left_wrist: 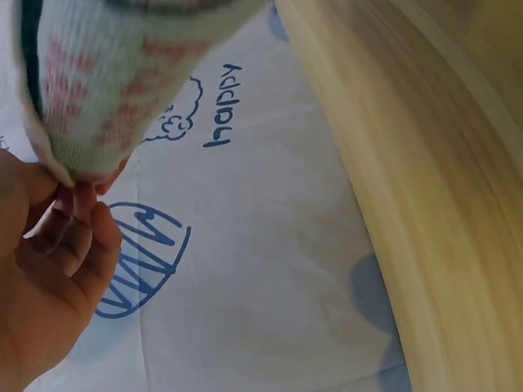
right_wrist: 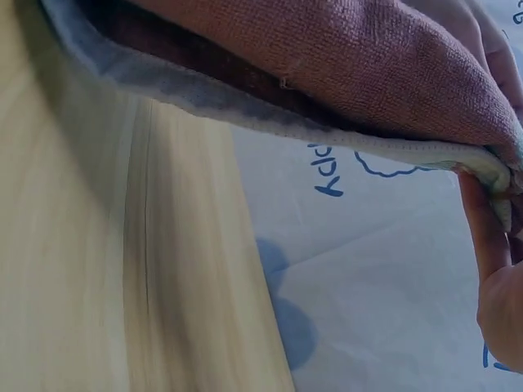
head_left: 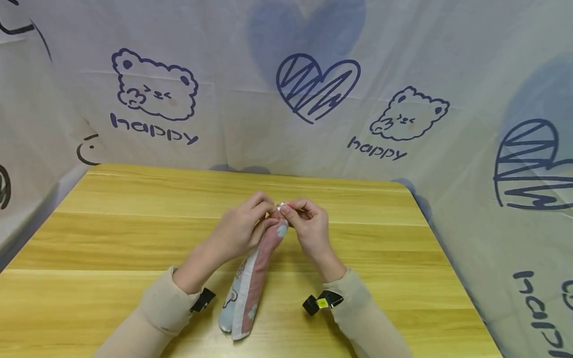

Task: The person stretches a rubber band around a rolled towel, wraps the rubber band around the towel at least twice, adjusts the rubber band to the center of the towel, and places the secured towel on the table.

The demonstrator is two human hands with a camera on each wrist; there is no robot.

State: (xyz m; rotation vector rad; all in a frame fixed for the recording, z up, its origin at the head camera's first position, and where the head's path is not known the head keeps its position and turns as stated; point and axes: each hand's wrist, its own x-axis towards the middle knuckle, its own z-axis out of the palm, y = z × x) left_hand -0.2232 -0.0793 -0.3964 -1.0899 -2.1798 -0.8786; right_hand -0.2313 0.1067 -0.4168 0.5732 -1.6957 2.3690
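You held a folded cloth (head_left: pixel 257 278) by its far end with both hands, above the middle of the table (head_left: pixel 380 258), and its long body came from there towards the near edge, slanting a little to the left. Whether its lower end touched the table, I could not tell. Your left hand (head_left: pixel 243 226) had its fingers bent, and the thumb and the fingertips pinched the cloth at this end, with almost no gap between them. Your right hand (head_left: pixel 311 231) was just beside it, with thumb and forefinger closed together on a small white piece (head_left: pixel 281 205) at the tip. The cloth showed a pink side, a white border and a pale blue part with printed figures. In the right wrist view its layers stood apart like a pocket, and the inside was too dark to say what it contained. Each wrist carried a black device, the left one (head_left: pixel 205 300) and the right one (head_left: pixel 323 302), both near the cuffs of the beige sleeves (head_left: pixel 358 303). Behind the far edge of the table hung a white curtain (head_left: pixel 233 124) with drawn bears, hearts and the word "happy".
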